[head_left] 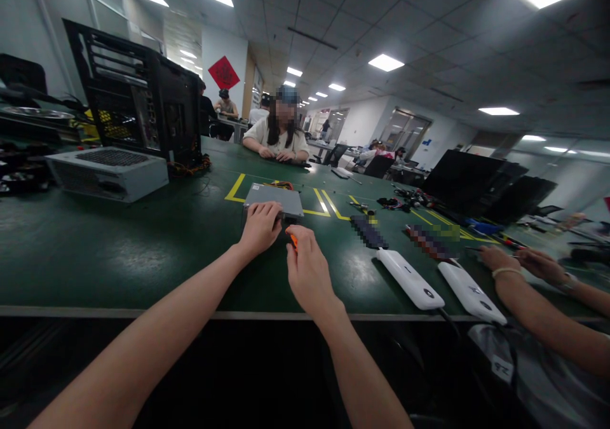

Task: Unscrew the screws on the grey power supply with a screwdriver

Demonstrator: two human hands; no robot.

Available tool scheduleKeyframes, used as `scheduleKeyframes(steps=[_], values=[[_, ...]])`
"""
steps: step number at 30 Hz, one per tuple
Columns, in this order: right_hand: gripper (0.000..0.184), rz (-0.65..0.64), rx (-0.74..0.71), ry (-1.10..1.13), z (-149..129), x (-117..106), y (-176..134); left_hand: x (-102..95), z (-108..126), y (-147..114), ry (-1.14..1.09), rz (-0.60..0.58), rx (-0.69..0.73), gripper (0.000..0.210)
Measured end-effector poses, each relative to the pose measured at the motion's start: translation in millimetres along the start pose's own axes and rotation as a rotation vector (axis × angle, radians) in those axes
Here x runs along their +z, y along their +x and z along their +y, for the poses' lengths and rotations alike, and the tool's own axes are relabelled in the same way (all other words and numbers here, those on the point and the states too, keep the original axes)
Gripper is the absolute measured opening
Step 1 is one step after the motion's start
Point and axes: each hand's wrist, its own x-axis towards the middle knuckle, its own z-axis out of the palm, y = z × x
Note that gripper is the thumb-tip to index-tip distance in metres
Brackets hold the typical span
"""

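A grey metal computer power supply (274,199) lies on the green table in front of me, with coloured wires behind it. My left hand (260,225) grips its near edge, fingers curled over the top. Close to the box's near right corner, my right hand (307,260) is closed around a tool with an orange handle (293,241). Its working end is too small and dark to make out.
A black computer case (176,111) and a larger power supply (114,171) stand at left. Two white devices (410,279) lie to the right, near a neighbour's hands (505,264). Another person (279,130) sits opposite. Dark monitors (467,181) stand at far right.
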Motion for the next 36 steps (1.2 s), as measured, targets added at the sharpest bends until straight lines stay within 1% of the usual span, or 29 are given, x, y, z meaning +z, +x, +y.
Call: scheduleKeyframes(steps=[2,4,6,9,11,12,13,17,18,22,23,25,28,30,33,34,36], values=[[0.024,0.046,0.038,-0.008,5.0,1.7,0.9,-0.8,0.4,-0.1,-0.001,-0.004,-0.005,0.026],[0.023,0.138,0.097,-0.037,11.2,3.2,2.0,-1.7,1.0,0.1,0.002,-0.007,-0.008,0.026],[0.022,0.185,0.112,-0.038,14.5,4.2,1.6,-2.1,1.6,0.3,0.008,-0.005,-0.004,0.026],[0.018,0.157,0.034,0.005,11.6,6.1,-2.3,-1.5,2.0,0.4,0.014,0.001,-0.003,0.025],[0.020,0.121,-0.022,0.016,8.7,8.4,-5.4,-0.8,2.0,0.1,0.015,0.000,-0.011,0.025],[0.020,0.113,-0.025,0.007,8.2,9.7,-6.5,-0.6,1.9,-0.1,0.015,-0.001,-0.015,0.024],[0.020,0.116,-0.008,-0.011,8.4,10.9,-7.2,-0.4,1.8,-0.3,0.015,0.000,-0.017,0.024],[0.021,0.186,0.156,-0.096,11.2,11.3,-7.2,-0.4,2.0,-0.6,0.014,-0.003,-0.022,0.025],[0.020,0.187,0.162,-0.093,10.6,10.3,-6.9,-0.3,2.1,-0.6,0.013,-0.004,-0.023,0.026],[0.024,0.114,0.034,-0.018,3.4,7.3,-6.9,0.1,2.1,0.0,0.011,-0.001,-0.020,0.026],[0.025,0.097,0.026,-0.016,2.3,7.5,-6.9,0.1,2.1,0.1,0.011,-0.003,-0.022,0.026],[0.024,0.094,0.064,-0.055,2.1,8.4,-6.9,-0.3,2.1,0.1,0.012,-0.008,-0.029,0.026],[0.024,0.135,0.141,-0.106,3.4,8.8,-7.8,-0.8,2.2,-0.1,0.008,-0.011,-0.027,0.026],[0.023,0.124,0.126,-0.081,1.8,8.0,-9.3,-0.6,2.4,-0.2,0.007,-0.009,-0.021,0.027],[0.026,0.048,0.042,-0.043,-2.1,7.1,-11.3,0.0,2.8,0.0,0.005,-0.014,-0.027,0.027],[0.026,0.030,0.036,-0.044,-2.5,7.0,-11.2,0.2,2.8,0.1,0.006,-0.018,-0.031,0.027],[0.024,0.034,0.091,-0.070,-1.2,6.6,-9.9,0.4,2.8,0.3,0.012,-0.023,-0.038,0.027]])
